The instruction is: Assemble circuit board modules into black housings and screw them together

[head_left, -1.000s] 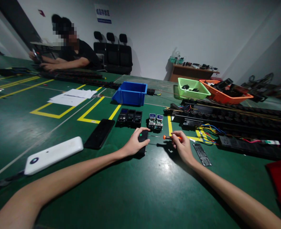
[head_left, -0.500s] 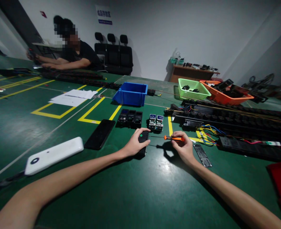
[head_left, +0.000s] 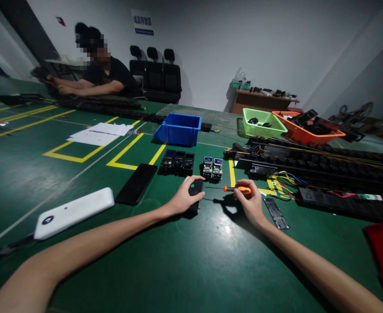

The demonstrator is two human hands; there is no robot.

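Note:
My left hand [head_left: 186,194] is closed around a small black box-shaped device [head_left: 194,188] with a green dot, held on the green table. In my right hand [head_left: 250,201] is an orange and black screwdriver [head_left: 240,190], its handle pinched between the fingers. The thin shaft points left, and its tip is at or close to the right side of the device; whether they touch I cannot tell. Just beyond my hands stand two small circuit modules [head_left: 212,168] and a row of black modules [head_left: 177,162]. A flat black cover [head_left: 276,213] lies right of my right hand.
A black phone [head_left: 137,184] and a white handheld case [head_left: 74,213] lie at left. Farther back are a blue bin [head_left: 178,129], a green basket [head_left: 263,123] and an orange basket [head_left: 308,132]. Long black rails with wires [head_left: 308,163] cover the right side. Another person [head_left: 102,69] sits far left.
The fingers of my right hand have shifted slightly on the screwdriver handle, which shows more of its orange end. My left hand and the device stay in place.

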